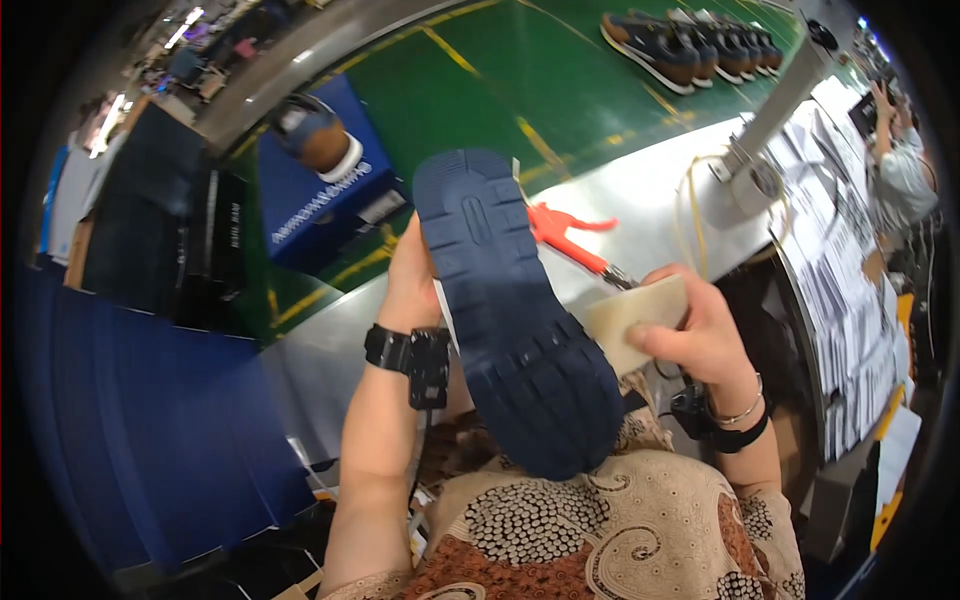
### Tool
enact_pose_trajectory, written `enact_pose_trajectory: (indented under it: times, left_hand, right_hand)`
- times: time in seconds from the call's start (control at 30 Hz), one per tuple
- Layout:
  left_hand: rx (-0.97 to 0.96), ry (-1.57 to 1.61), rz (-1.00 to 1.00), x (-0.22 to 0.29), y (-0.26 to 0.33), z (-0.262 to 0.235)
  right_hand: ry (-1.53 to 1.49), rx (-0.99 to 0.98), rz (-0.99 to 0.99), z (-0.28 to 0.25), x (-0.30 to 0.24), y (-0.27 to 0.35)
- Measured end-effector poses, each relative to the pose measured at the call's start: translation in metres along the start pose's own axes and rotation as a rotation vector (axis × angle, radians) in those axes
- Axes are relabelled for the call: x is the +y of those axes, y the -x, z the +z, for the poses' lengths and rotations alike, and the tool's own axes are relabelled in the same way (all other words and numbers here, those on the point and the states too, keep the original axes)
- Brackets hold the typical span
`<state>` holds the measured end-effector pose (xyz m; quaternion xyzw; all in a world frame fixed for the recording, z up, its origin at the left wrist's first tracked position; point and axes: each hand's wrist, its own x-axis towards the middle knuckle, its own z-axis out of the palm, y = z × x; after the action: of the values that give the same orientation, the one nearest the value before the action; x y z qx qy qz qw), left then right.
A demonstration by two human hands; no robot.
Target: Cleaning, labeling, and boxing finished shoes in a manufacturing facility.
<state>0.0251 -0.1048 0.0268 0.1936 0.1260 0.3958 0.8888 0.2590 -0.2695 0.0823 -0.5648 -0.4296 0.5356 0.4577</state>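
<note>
I can't see most of my left hand (406, 270), because the shoe (510, 310) hides its fingers. The shoe's top is hidden too; only its dark blue bottom faces up at me. It is held up over the table (650, 185), its wide end down near my shirt (620, 530). The red gun (570, 238) lies on the table past the shoe, with some of it tucked out of sight.

My left arm reaches up, and that hand holds the shoe's left side. My right hand (705, 330) is bent in and pinches a pale pad (640, 320), thumb on the front, other fingers mostly hidden behind. The pad is right by the shoe's edge; I can't tell if they touch.

Another shoe (325, 148) sits on a blue box (335, 205). Far off at the right, a person (902, 170) is small and blurry.
</note>
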Motion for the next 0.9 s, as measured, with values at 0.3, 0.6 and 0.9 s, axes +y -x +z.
enact_pose_trajectory:
  times: [0.3, 0.6, 0.9]
  left_hand:
    - [0.129, -0.285, -0.154, -0.045, -0.013, 0.032]
    - [-0.133, -0.191, -0.205, -0.052, -0.014, 0.024]
    - [-0.058, -0.136, -0.239, -0.062, -0.021, 0.010]
  right_hand:
    - [-0.159, 0.177, -0.162, -0.021, 0.006, 0.045]
    - [0.514, -0.019, -0.317, 0.012, 0.021, 0.023]
    - [0.326, 0.248, -0.233, 0.029, 0.007, -0.016]
